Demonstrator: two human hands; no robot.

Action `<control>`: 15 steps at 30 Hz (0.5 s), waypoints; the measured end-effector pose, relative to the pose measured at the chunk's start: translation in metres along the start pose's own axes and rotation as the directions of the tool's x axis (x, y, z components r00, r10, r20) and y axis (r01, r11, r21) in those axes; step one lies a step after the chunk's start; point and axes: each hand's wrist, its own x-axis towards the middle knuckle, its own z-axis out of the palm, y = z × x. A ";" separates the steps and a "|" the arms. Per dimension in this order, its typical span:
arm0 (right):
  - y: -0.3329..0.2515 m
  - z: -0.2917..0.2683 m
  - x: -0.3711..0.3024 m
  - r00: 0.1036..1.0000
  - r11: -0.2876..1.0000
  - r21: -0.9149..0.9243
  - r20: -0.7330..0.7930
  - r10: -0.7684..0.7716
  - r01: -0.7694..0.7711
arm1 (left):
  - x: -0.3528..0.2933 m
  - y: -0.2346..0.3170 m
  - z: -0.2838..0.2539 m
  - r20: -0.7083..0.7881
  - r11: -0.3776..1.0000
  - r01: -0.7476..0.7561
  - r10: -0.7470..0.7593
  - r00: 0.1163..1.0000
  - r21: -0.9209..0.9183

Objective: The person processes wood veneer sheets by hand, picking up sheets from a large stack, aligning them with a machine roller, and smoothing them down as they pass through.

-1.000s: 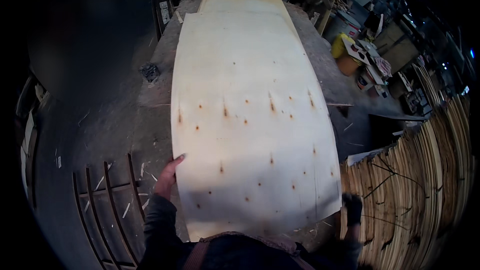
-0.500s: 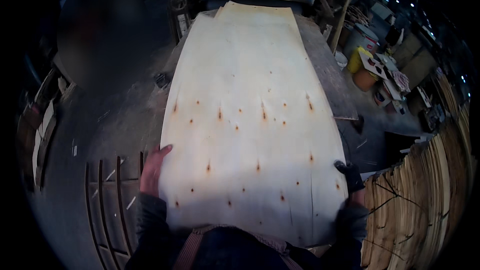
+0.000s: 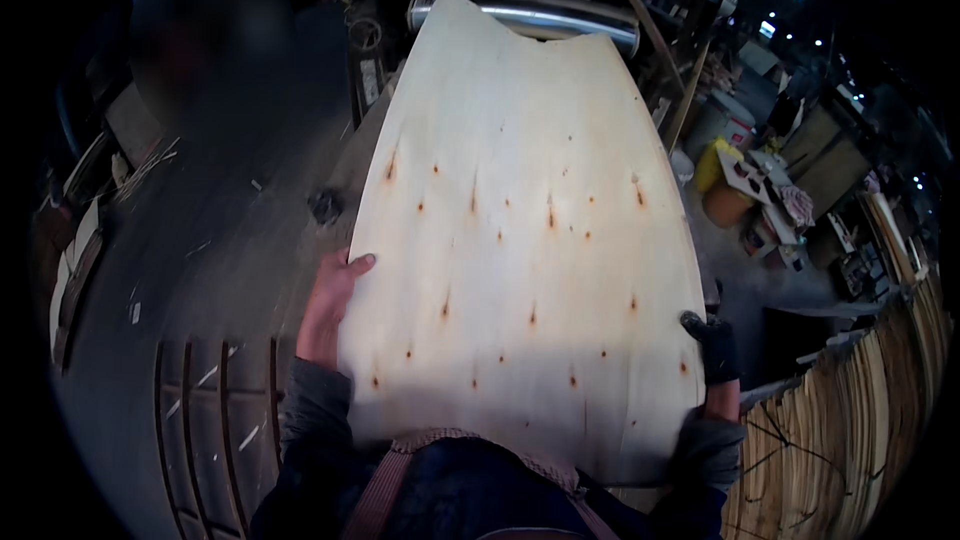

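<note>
Stretching between left hand and right hand, pale sheet, edges gripped

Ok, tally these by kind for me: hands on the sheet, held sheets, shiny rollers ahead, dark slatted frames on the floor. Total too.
Hands: 2, left hand and right hand
Pale wood sheet: 1
Shiny roller: 1
Dark slatted frame: 1
Total: 5
</note>
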 end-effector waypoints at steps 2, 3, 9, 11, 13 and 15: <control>-0.007 0.011 -0.003 0.997 0.998 -0.033 -0.051 0.050 -0.052 | 0.037 -0.012 -0.001 0.014 0.999 -0.006 0.007 1.000 -0.046; -0.018 0.026 0.022 0.993 0.996 -0.050 -0.095 0.075 -0.080 | 0.057 -0.021 -0.001 0.018 0.998 -0.008 0.009 1.000 -0.069; -0.029 0.058 0.210 0.985 0.771 -0.636 -0.153 -0.078 -0.037 | 0.223 -0.010 0.012 0.144 0.977 0.004 0.028 0.989 -0.212; 0.038 0.054 0.285 0.987 0.815 -0.578 -0.105 -0.119 0.037 | 0.279 -0.041 0.011 -0.073 0.860 -0.169 0.232 0.970 0.481; 0.130 0.032 0.326 0.966 0.888 -0.458 -0.209 -0.154 0.042 | 0.332 -0.076 0.027 -0.009 0.531 -0.213 0.385 0.923 0.820; 0.109 0.100 0.321 0.984 0.907 -0.421 -0.159 -0.084 0.009 | 0.309 -0.112 -0.019 0.026 0.288 -0.143 0.375 0.927 0.947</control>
